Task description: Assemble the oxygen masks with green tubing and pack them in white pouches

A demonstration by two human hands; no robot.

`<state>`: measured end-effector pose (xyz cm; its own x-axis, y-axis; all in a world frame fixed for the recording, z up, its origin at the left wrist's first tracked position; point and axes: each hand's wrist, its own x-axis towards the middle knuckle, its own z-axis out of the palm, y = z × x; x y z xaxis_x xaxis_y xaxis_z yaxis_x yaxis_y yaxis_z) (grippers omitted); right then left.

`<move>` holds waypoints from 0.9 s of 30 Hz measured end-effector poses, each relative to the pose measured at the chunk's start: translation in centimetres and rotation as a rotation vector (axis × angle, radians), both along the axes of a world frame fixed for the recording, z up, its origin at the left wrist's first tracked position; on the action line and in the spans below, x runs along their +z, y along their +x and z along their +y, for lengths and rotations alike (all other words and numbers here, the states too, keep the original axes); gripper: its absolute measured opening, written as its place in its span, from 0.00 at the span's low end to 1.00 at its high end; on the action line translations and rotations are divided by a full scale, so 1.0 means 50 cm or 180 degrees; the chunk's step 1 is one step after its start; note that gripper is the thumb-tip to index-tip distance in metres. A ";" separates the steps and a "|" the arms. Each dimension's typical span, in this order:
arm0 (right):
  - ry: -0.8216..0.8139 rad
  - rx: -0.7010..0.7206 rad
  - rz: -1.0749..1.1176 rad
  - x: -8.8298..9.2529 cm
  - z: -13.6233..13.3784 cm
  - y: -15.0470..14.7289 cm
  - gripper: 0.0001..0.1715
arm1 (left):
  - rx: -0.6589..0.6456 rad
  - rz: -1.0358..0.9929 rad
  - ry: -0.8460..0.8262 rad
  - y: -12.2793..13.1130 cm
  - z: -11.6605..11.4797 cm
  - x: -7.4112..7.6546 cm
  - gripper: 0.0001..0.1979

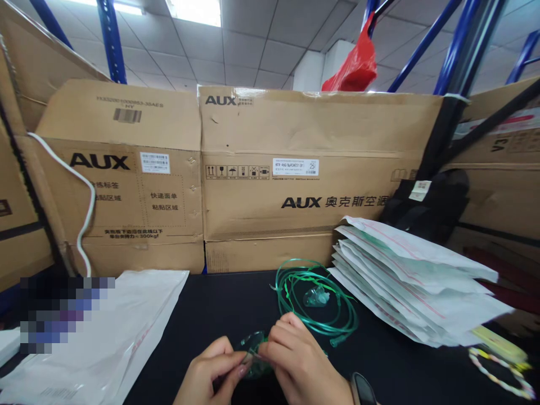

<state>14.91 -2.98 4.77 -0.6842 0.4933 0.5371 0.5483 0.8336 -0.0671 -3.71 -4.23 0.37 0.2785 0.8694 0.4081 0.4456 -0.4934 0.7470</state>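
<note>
Both my hands meet at the bottom centre over a black tabletop [223,306]. My left hand [211,371] pinches one side of a small clear green plastic mask piece [253,351], and my right hand [301,363] has its fingers closed on the other side. A watch sits on my right wrist. Just beyond my hands lies a coil of green tubing [316,298] with a clear plastic piece in its middle.
A stack of sealed white pouches [417,281] lies to the right. Flat white bags [126,326] lie to the left. Large AUX cardboard boxes [270,180] wall off the back. A white cable [86,214] hangs at left, a beaded loop [498,371] at far right.
</note>
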 end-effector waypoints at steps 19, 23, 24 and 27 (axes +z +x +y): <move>-0.0154 0.0048 -0.0051 0.009 -0.003 0.004 0.14 | -0.0124 -0.0849 -0.1241 0.013 -0.002 0.004 0.24; -0.0097 0.0051 -0.0028 0.009 -0.003 0.003 0.13 | -0.0102 -0.0729 -0.1165 0.011 0.000 -0.005 0.24; -0.0090 0.0058 -0.0017 0.009 -0.002 0.003 0.13 | -0.0101 -0.0690 -0.1128 0.011 0.001 -0.007 0.24; -0.0131 0.0079 0.0145 0.007 -0.003 0.001 0.12 | -0.0114 -0.0585 -0.1006 0.009 0.002 -0.009 0.24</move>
